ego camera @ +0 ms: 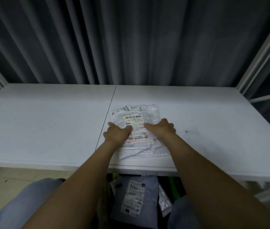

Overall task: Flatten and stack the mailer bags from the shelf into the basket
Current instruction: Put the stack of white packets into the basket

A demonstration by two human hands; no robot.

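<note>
Pressing open hands point(117, 132) point(161, 128) flat on mailer bags point(140, 146) stacked on shelf point(48, 121).

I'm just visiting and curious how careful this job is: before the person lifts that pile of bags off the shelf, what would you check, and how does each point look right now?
1. Both hands on the pile: ok; left hand and right hand press the white plastic mailer bags.
2. Pile flat: not ok; edges look wrinkled and uneven.
3. Pile fully on the white shelf board: ok.
4. Fingers gripping: cannot tell.
5. Basket ready: cannot tell; only a grey mailer bag shows below.
</note>
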